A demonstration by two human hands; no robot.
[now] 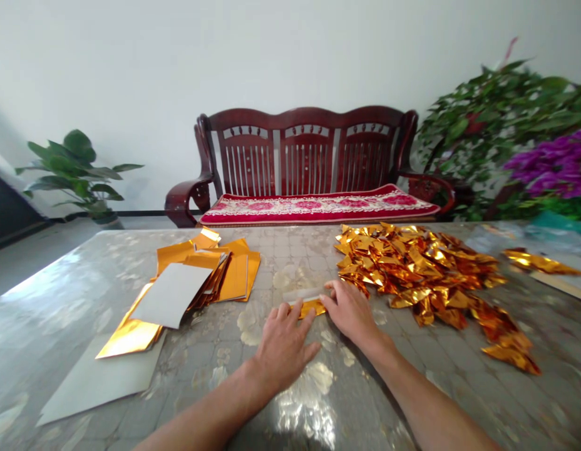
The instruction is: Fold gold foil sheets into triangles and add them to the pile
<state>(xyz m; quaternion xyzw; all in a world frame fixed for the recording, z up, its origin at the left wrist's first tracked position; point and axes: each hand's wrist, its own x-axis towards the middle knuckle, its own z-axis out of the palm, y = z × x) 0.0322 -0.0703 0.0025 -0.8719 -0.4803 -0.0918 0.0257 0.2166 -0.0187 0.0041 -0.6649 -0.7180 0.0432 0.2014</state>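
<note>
A small folded strip of gold foil paper lies on the table in front of me, its pale backing showing along the far edge. My left hand rests over its left end, fingers spread and thumb apart, fingertips on the paper. At the right end, my right hand has its thumb and bent index finger closed on the strip. Left of my hands is a loose stack of gold foil sheets, with a grey-backed sheet face down on top. To the right spreads a heap of folded gold foil pieces.
The table has a shiny, flower-patterned cover. A large grey sheet lies at the left. Plastic wrapping sits at the far right. Beyond the table stand a dark wooden bench, a potted plant and purple flowers.
</note>
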